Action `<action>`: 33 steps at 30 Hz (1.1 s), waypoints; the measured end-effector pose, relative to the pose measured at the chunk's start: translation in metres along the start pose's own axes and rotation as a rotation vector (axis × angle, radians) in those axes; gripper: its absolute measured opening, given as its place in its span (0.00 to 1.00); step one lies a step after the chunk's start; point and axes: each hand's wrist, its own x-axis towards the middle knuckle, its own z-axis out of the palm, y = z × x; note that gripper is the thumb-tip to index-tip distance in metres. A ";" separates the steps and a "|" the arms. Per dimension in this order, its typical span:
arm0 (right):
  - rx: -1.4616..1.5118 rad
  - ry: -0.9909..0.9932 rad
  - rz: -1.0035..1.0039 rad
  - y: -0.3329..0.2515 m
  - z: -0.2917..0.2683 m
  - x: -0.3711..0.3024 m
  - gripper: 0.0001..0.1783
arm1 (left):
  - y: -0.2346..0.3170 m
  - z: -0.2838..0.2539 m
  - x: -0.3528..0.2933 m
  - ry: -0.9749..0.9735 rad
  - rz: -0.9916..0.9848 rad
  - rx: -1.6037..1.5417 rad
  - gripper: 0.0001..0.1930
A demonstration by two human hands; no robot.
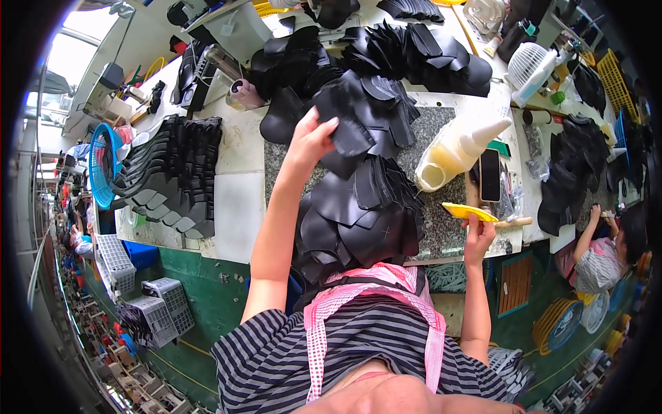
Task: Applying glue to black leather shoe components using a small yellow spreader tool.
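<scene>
My left hand (314, 138) pinches the edge of a black shoe-upper piece (349, 138), its fingers closed on it above a pile of similar black pieces (386, 117). Nearer my body, more black pieces (358, 221) lie overlapped on the speckled stone slab (441, 238). At the right of the slab, my right hand (479, 238) is closed on a flat yellow tool (469, 212). A wooden handle (514, 222) shows beside those fingers; I cannot tell if it belongs to the tool. Just beyond is a translucent plastic bottle (452, 152) with a cone-shaped end and yellowish contents.
A phone (489, 174) lies right of the bottle. Stacked black pieces (183, 172) and a blue basket (103, 165) stand at left. A white fan (531, 69) is at far right. Grey crates (158, 314) sit on the green floor; another person (603, 259) works at right.
</scene>
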 end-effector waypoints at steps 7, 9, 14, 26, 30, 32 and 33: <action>0.031 0.079 0.058 0.006 0.005 0.005 0.08 | -0.061 -0.032 0.080 0.146 0.130 0.419 0.25; 0.049 0.108 0.090 0.012 0.003 0.001 0.09 | -0.124 -0.098 0.080 0.546 0.288 0.827 0.27; 0.027 0.150 0.147 0.025 0.003 0.001 0.09 | -0.156 -0.104 0.061 0.467 -0.300 0.015 0.28; 0.063 0.134 0.157 0.019 0.013 0.008 0.09 | -0.053 -0.066 0.025 0.630 0.122 -0.010 0.21; 0.058 0.117 0.165 0.014 0.016 0.009 0.09 | -0.095 -0.039 0.062 0.312 0.076 -0.128 0.27; 0.042 0.136 0.162 0.026 0.009 0.004 0.09 | -0.106 -0.041 0.069 0.236 -0.009 0.178 0.25; 0.046 0.146 0.176 0.028 0.005 0.002 0.10 | -0.120 -0.059 0.076 0.384 0.102 0.303 0.24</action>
